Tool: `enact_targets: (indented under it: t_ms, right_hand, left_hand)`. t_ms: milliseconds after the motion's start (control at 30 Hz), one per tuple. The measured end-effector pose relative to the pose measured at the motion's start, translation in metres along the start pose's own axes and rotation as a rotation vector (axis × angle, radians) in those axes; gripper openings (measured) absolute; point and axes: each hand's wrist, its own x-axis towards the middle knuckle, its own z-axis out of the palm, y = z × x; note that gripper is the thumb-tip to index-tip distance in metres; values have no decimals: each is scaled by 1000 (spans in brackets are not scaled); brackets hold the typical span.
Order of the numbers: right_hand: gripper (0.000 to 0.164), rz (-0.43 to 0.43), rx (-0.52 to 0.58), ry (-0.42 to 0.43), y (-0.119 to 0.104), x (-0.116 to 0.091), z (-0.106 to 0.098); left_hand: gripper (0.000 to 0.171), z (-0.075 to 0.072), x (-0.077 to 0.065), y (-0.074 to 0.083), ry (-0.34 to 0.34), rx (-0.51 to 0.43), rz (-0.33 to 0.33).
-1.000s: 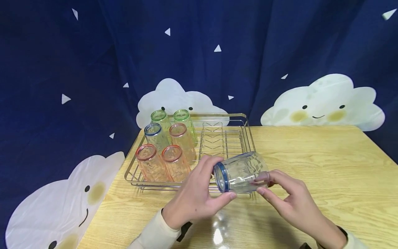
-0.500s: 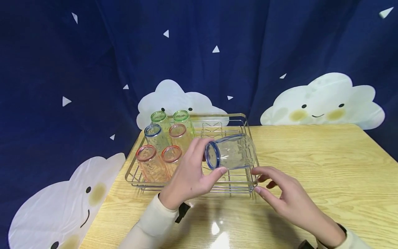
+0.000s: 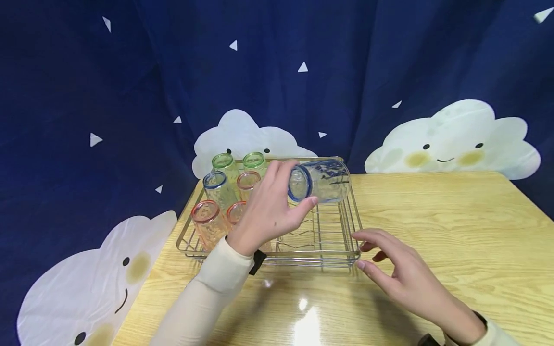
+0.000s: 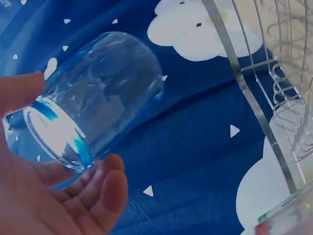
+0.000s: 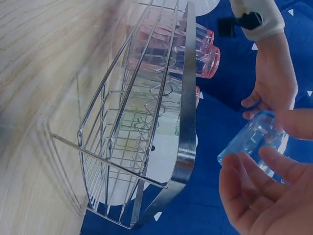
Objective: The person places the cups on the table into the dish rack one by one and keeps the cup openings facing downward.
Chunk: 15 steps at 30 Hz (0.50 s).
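Note:
My left hand (image 3: pixel 273 206) grips a clear glass (image 3: pixel 331 180) around its blue-ringed end. The glass lies almost sideways in the air over the back right part of the wire rack (image 3: pixel 320 253), its other end pointing right. In the left wrist view, thumb and fingers curl around the blue ring of the glass (image 4: pixel 112 88). My right hand (image 3: pixel 396 269) holds nothing; its loosely bent fingers hover by the rack's front right corner. From the right wrist view, the glass (image 5: pixel 247 142) appears beyond the fingers of my right hand (image 5: pixel 264 196).
Several tinted glasses stand in the rack's left half: two green (image 3: pixel 222 163) at the back, one blue-ringed (image 3: pixel 218 190), one pink (image 3: pixel 248 180), and two red-ringed (image 3: pixel 207 223) in front. A wooden table (image 3: pixel 454 216) bears the rack, before a dark blue curtain (image 3: pixel 277 62).
The right hand has let go of the glass and stays near the rack corner. My left hand has carried the glass up and back over the rack.

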Motion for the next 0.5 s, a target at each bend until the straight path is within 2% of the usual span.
enact_targets:
  t_ms: [233,367,500]
  right_hand:
    - [56,8,4,3,0,-1,-1]
    - [58,8,2,3,1,-2,-1]
    - [57,16,-4,6,2,-3,-1]
  left_hand:
    - [75,2,35,1,-123,184,-50]
    - [76,6,49,-4,-196,213,-85]
    - [75,14,60,-10,-240,208,-105]
